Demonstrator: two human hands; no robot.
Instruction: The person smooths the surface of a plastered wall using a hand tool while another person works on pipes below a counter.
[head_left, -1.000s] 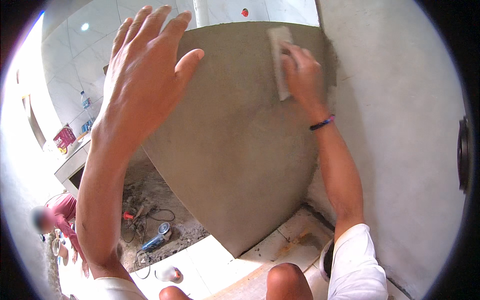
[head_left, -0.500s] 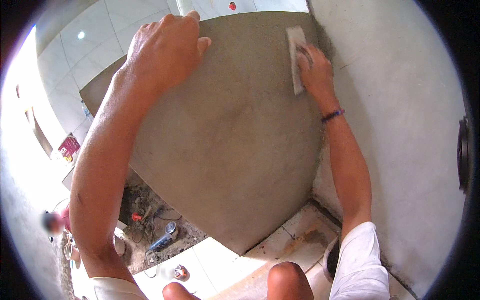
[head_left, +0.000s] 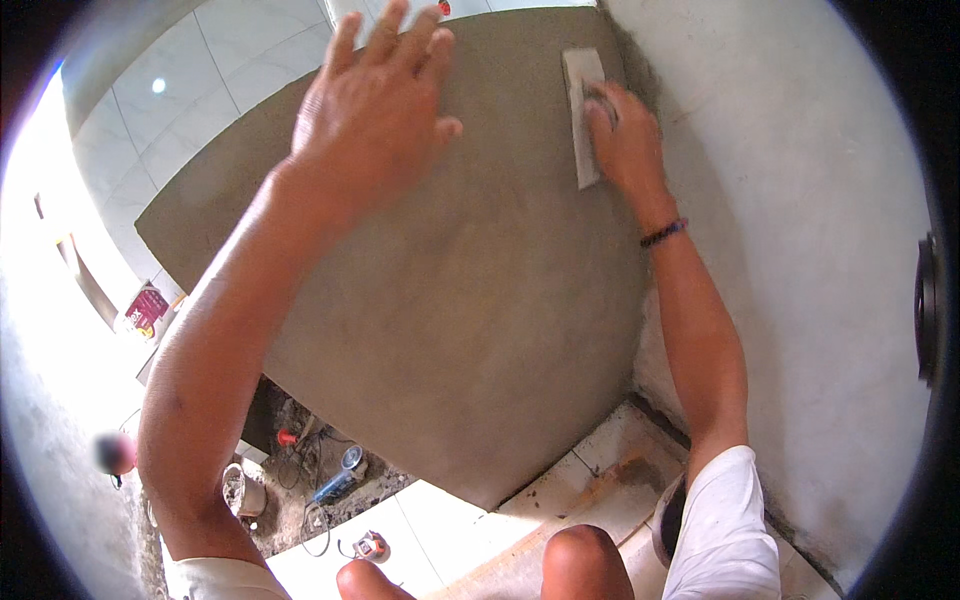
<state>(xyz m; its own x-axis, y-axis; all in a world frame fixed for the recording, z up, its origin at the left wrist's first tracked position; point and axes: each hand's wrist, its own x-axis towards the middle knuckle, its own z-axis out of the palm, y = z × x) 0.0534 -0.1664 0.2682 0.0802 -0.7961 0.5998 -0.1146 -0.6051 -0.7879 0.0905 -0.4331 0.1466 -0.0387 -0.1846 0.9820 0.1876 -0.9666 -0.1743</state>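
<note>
A grey-brown cement-rendered wall point(head_left: 450, 290) with a curved top edge fills the middle of the view. My right hand point(head_left: 627, 135) is wrapped round the handle of a pale, flat plastering float point(head_left: 579, 120), its face against the render near the upper right corner. My left hand point(head_left: 375, 110) is over the wall's upper left part, its fingers spread and its palm toward the surface. Nothing is in it. I cannot tell whether that palm touches the render.
A plain grey wall point(head_left: 790, 240) adjoins on the right. Below lie floor tiles point(head_left: 400, 525), a tape measure point(head_left: 370, 546), a blue power tool point(head_left: 340, 478) and a small bucket point(head_left: 245, 492). Pale wall tiles point(head_left: 170, 80) stand beyond. A container point(head_left: 668, 520) sits beside my right arm.
My left hand has moved right, and its bent fingers have straightened and spread. The float in my right hand has shifted only slightly. The whole view has tilted a little.
</note>
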